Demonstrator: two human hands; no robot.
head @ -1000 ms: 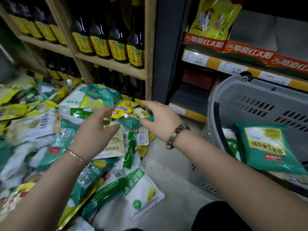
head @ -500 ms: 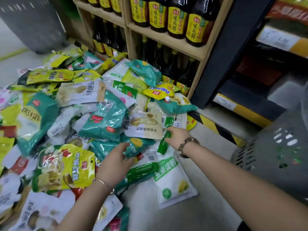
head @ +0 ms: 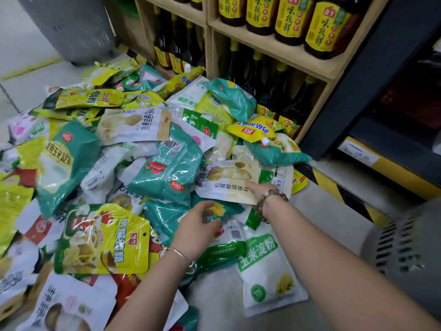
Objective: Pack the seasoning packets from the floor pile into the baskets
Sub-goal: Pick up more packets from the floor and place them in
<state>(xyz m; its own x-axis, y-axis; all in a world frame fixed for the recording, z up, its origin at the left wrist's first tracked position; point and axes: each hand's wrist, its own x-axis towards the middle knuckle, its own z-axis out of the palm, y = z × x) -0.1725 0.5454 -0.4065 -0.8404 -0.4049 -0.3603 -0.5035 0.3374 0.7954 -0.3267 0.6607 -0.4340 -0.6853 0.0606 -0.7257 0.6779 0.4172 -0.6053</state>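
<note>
Left hand [head: 198, 226] has shifted right, grip pinching a teal corn-print plastic packet [head: 220, 209] to lift it; right hand [head: 261, 193], grip indiscernible, touches a white-beige mushroom packet [head: 229, 185].

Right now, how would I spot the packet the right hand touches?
Below the wooden shelf of dark bottles, near the floor pile's right edge, a packet lies under a finger of the right hand. Unlike its teal neighbours, it is white and beige, picturing mushrooms.

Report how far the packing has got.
Done: cannot tell; the inside of the grey basket is out of view. In hand: left hand pinches a teal packet, right hand touches a white packet. Left: a large floor pile.
</note>
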